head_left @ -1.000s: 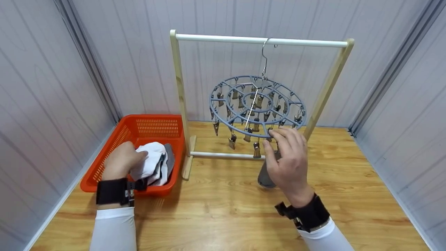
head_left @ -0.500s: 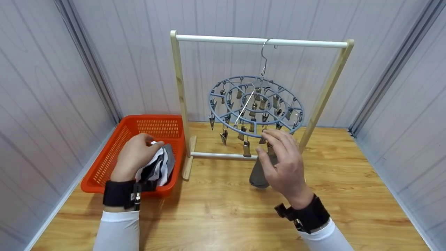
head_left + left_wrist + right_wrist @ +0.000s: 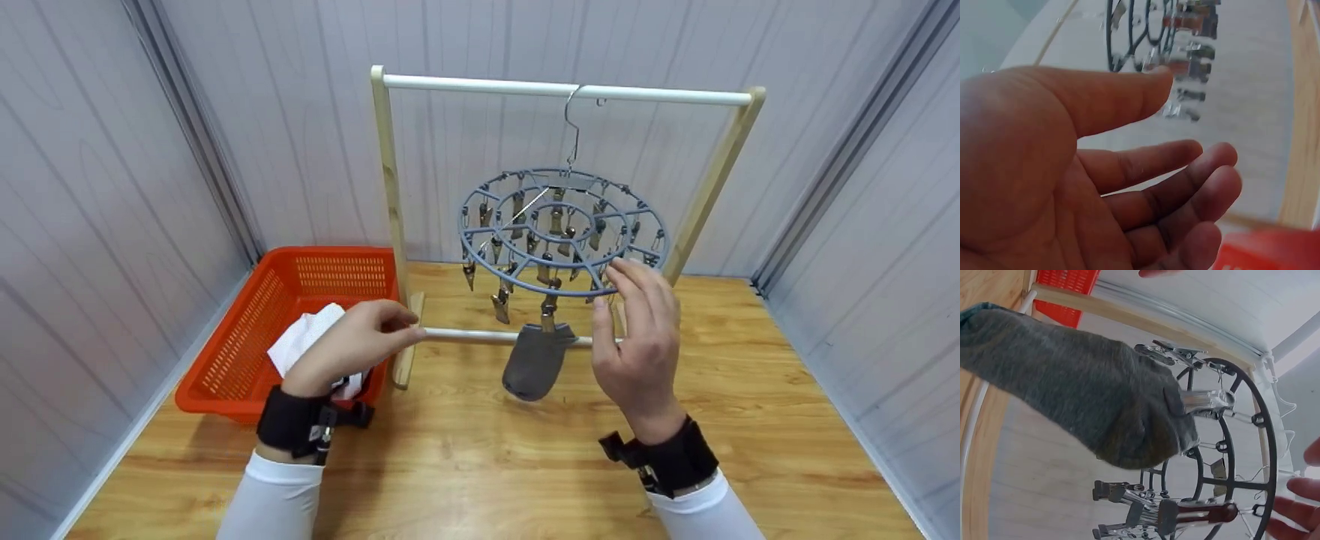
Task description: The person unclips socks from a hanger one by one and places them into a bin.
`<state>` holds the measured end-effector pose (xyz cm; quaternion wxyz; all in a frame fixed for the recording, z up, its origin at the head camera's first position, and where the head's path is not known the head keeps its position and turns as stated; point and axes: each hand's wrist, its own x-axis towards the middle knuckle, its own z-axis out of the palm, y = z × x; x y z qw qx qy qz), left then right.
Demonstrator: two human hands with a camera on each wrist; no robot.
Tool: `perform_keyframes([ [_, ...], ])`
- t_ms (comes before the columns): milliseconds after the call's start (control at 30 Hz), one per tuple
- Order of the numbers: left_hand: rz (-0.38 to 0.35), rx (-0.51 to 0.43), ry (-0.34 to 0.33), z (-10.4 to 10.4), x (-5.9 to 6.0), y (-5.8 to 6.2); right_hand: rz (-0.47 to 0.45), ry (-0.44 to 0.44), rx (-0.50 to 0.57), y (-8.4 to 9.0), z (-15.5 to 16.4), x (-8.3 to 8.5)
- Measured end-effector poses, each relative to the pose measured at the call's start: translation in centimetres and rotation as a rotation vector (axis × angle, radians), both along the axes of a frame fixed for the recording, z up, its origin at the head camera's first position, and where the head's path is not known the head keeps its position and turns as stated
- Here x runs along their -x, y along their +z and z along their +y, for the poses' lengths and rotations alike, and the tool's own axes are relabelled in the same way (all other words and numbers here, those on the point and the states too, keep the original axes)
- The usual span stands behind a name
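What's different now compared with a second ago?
The left hand let go of the white cloth and rose out of the orange basket, empty. The grey sock, earlier behind the right hand, now hangs from a clip, uncovered. The round hanger still hangs from the rack.

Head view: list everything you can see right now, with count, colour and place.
Rack: one, pale wood with white bars, back of table.
Clip hanger: one, grey, hooked on the rack's top bar.
Sock: one, grey, hanging from a front clip.
Basket: one, orange, left on table.
Cloth: white, with darker pieces, in the basket.
Table: one, wooden.
Left hand: empty, above the basket's right edge.
Right hand: fingers at the hanger's front rim.
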<state>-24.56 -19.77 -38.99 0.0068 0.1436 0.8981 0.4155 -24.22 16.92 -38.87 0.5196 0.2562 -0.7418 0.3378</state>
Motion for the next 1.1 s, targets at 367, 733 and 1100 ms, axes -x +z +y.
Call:
perform_keyframes([
  [367,-0.006,-0.118,0.014,7.8,-0.6,-3.0,-0.072,0.029,-0.043,-0.9,0.9,1.0],
  [733,-0.002,-0.288,-0.036,11.6,0.3,-6.2,-0.083,0.058,-0.050,-0.9,0.6,0.7],
  [1100,-0.009,-0.350,-0.032,12.8,0.4,-7.5,-0.097,0.079,-0.064,-1.0,0.4,0.4],
])
